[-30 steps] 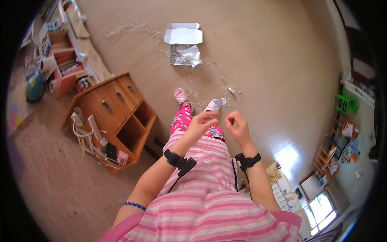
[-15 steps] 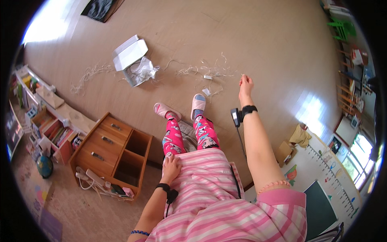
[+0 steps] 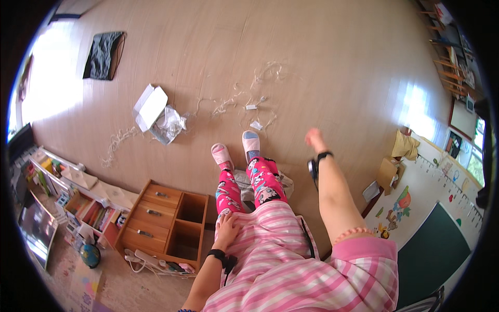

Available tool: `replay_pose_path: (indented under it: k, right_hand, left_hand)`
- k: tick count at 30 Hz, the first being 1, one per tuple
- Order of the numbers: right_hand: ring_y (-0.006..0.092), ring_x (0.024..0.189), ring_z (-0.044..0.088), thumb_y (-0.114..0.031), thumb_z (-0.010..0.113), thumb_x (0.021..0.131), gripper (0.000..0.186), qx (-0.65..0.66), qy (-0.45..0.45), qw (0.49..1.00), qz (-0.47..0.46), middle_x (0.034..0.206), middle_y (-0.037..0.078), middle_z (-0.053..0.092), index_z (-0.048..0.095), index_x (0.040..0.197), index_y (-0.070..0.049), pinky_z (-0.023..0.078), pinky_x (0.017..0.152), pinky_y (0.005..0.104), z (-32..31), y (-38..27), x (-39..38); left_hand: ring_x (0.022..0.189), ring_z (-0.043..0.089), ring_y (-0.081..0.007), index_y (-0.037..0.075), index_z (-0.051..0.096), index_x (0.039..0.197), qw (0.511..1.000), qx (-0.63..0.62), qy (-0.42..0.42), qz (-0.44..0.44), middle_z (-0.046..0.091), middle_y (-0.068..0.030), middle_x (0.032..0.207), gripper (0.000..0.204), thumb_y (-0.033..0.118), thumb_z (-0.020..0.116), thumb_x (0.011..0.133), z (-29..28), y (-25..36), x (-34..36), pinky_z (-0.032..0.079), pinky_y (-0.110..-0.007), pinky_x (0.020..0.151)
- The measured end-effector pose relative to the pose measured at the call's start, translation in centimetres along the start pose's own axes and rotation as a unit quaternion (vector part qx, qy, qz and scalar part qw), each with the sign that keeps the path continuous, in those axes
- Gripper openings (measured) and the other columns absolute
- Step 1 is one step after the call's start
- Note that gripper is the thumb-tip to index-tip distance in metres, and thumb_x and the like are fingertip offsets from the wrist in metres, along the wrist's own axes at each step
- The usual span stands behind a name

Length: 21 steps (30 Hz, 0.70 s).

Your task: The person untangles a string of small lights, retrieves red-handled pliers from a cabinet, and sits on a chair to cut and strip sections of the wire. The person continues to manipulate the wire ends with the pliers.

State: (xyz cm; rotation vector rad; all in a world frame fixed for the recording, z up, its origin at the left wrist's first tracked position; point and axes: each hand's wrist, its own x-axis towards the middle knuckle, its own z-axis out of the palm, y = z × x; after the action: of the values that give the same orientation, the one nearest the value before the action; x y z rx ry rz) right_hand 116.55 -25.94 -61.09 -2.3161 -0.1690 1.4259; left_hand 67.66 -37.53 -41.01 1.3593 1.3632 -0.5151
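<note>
My left hand (image 3: pixel 227 229) lies flat on the pink striped cloth over my lap, fingers spread, holding nothing. My right hand (image 3: pixel 314 138) is stretched forward over the floor, to the right of my slippers (image 3: pixel 251 141). It looks closed, though blurred; whatever it may hold cannot be made out. Beyond my feet a tangled pale cord (image 3: pixel 224 107) lies across the floor. A small white block (image 3: pixel 251 107) and a white scrap (image 3: pixel 256 125) lie among its loops. To the left stands an open white box (image 3: pixel 150 106) with crinkled clear plastic (image 3: pixel 171 123) spilling out.
Another pale cord tangle (image 3: pixel 117 143) lies left of the box, and a black bag (image 3: pixel 104 55) farther off. A wooden drawer cabinet (image 3: pixel 161 221) stands by my left leg, beside low shelves (image 3: pixel 93 213). On the right are a cardboard box (image 3: pixel 389 174) and a green board (image 3: pixel 434 260).
My view has shifted, bringing the black bag fully in. My right hand has drawn back nearer to me, and the cord's far loops lie differently. My left hand stays on my lap.
</note>
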Motion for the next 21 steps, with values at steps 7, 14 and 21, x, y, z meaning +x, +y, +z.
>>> replay_pose_path:
  k: [7,14,21]
  right_hand:
    - [0.0254,0.069,0.066,-0.046,0.042,0.094,0.056,-0.36,-0.125,0.919,0.103,0.072,0.012,0.068,0.069,0.073,-0.002,0.05,0.064,0.0385,-6.5,17.4,-28.0]
    - [0.0225,0.057,0.06,-0.003,0.053,0.083,0.018,-0.015,-0.211,0.898,0.386,0.074,0.01,0.063,0.064,0.097,-0.004,0.043,0.044,0.0337,-7.6,33.2,-47.6]
    - [0.0293,0.065,0.064,-0.015,0.06,0.071,0.012,0.033,-0.199,0.94,0.274,0.072,0.012,0.066,0.068,0.075,-0.008,0.049,0.054,0.0383,-1.5,35.3,-49.1]
  left_hand:
    - [0.09,0.063,-0.0237,-0.002,0.063,0.105,0.981,-0.194,-0.023,-0.002,0.067,-0.017,0.093,0.026,0.018,0.054,0.093,-7.9,0.3,4.7,0.048,-0.034,0.08]
    - [0.093,0.061,-0.0193,-0.003,0.059,0.099,0.941,-0.142,-0.015,0.307,0.064,-0.0106,0.099,0.033,-0.014,0.036,0.079,-24.1,22.9,-3.8,0.047,-0.03,0.084]
    - [0.07,0.062,-0.0222,0.01,0.065,0.077,0.656,0.056,-0.054,0.751,0.065,-0.0029,0.081,0.013,0.004,0.063,0.066,-28.5,49.5,-27.7,0.05,-0.035,0.067]
